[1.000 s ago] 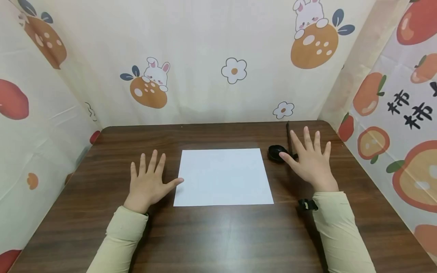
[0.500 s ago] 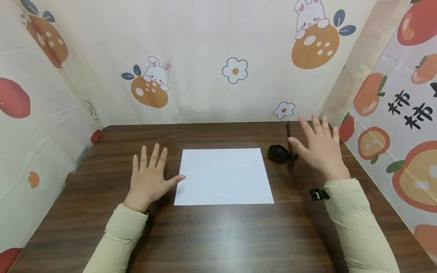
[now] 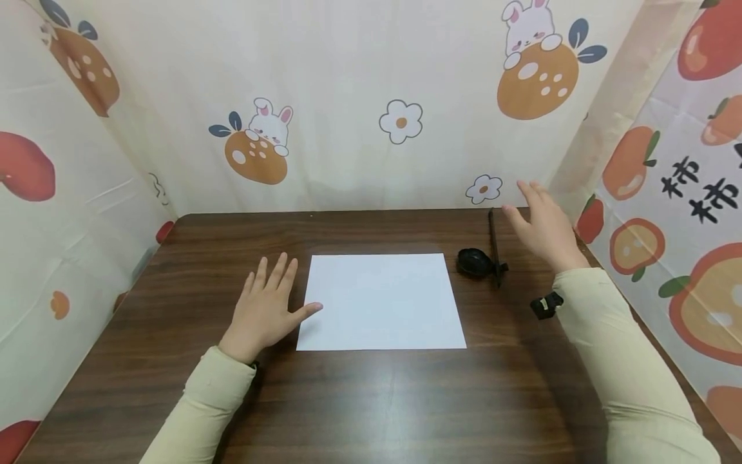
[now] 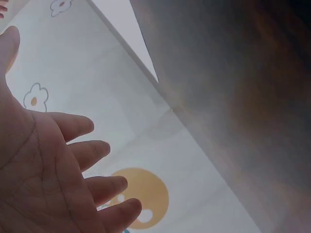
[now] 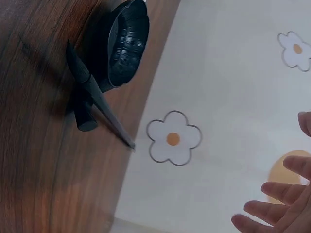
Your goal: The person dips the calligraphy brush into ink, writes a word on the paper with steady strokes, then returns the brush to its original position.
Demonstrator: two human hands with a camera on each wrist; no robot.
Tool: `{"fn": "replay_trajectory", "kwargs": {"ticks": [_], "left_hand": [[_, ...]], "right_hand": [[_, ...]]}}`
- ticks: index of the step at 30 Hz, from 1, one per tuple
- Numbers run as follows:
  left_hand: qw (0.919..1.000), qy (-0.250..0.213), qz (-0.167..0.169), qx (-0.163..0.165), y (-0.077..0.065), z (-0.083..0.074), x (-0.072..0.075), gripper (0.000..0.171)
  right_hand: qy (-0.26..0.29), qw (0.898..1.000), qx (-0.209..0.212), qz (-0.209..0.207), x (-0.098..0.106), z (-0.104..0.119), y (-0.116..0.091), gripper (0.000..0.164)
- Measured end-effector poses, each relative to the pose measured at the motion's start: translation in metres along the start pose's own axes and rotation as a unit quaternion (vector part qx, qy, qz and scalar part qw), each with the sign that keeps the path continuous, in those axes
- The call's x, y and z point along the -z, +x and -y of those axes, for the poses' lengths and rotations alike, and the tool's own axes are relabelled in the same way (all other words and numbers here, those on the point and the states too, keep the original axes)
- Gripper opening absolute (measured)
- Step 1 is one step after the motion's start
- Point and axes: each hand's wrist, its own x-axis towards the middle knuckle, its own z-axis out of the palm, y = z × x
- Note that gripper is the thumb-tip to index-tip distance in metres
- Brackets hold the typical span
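Observation:
A blank white sheet of paper (image 3: 381,301) lies flat on the wooden table. My left hand (image 3: 263,319) is spread beside its left edge, with the thumb over the sheet; contact cannot be told. To the paper's right stands a small black ink dish (image 3: 474,263) with a scalloped rim. A writing brush (image 3: 493,238) lies across a short black stub (image 5: 85,118) beside the dish, its dark tip towards the near side. My right hand (image 3: 545,229) is held in the air right of the brush, fingers extended and holding nothing. The left wrist view shows the left palm (image 4: 43,179) bare.
Behind the table (image 3: 382,399) hangs a cream curtain (image 3: 342,77) printed with rabbits and flowers. A fruit-patterned sheet (image 3: 684,219) closes off the right side, close to the right forearm. Another printed sheet (image 3: 75,245) hangs at the left.
My right hand has moved up and to the right, away from the brush and dish, and turned sideways. The left hand has shifted slightly right. Paper, dish and brush have stayed in place.

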Motion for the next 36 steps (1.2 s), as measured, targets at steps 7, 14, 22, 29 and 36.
{"fn": "replay_trajectory", "kwargs": {"ticks": [7, 14, 22, 29, 36], "left_hand": [[0.9995, -0.007, 0.019, -0.025, -0.001, -0.008, -0.006, 0.098], [0.9971, -0.003, 0.038, -0.066, -0.002, -0.012, -0.016, 0.094], [0.9917, -0.011, 0.095, -0.085, -0.003, -0.018, -0.019, 0.091], [0.9882, -0.024, 0.128, -0.08, -0.005, -0.02, -0.019, 0.091], [0.9871, -0.01, 0.142, -0.073, -0.004, -0.02, -0.023, 0.094]], "right_hand": [[0.057, 0.998, -0.034, 0.021, -0.011, -0.01, 0.018, 0.071], [0.098, 0.99, -0.086, 0.054, -0.027, -0.019, 0.03, 0.073], [0.116, 0.982, -0.126, 0.082, -0.04, -0.02, 0.035, 0.066], [0.144, 0.968, -0.174, 0.114, -0.05, -0.027, 0.036, 0.061], [0.124, 0.967, -0.186, 0.121, -0.059, -0.037, 0.038, 0.057]]}}
